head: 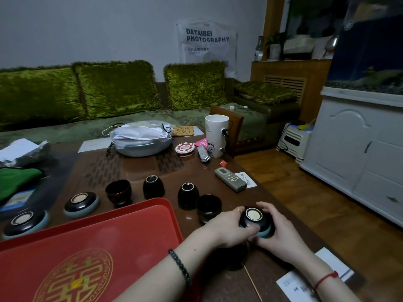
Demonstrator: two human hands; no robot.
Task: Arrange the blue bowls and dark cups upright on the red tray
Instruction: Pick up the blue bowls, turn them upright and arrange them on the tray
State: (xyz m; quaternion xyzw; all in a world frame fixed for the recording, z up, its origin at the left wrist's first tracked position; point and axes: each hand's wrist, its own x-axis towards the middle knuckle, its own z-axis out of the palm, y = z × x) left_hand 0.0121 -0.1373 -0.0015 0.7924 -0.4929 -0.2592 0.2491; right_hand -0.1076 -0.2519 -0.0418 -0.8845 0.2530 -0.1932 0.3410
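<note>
Both my hands grip one upside-down blue-rimmed bowl (255,221) to the right of the red tray (91,243). My left hand (226,228) holds its left side, my right hand (281,233) its right side. Two more blue bowls lie upside down left of the tray, one at the far left (25,223) and one behind it (81,202). Two dark cups stand upright, one behind the tray (118,191) and one beside my left hand (208,207). Two dark cups sit upside down, one further back (153,186) and one nearer (188,194). Nothing rests on the tray.
Behind the cups on the brown table (130,166) lie a remote control (230,179), a white mug (216,135), a grey dish of papers (142,138) and a small red-and-white coaster (185,148). Green cloth (17,177) lies left. Papers (305,282) sit near my right wrist.
</note>
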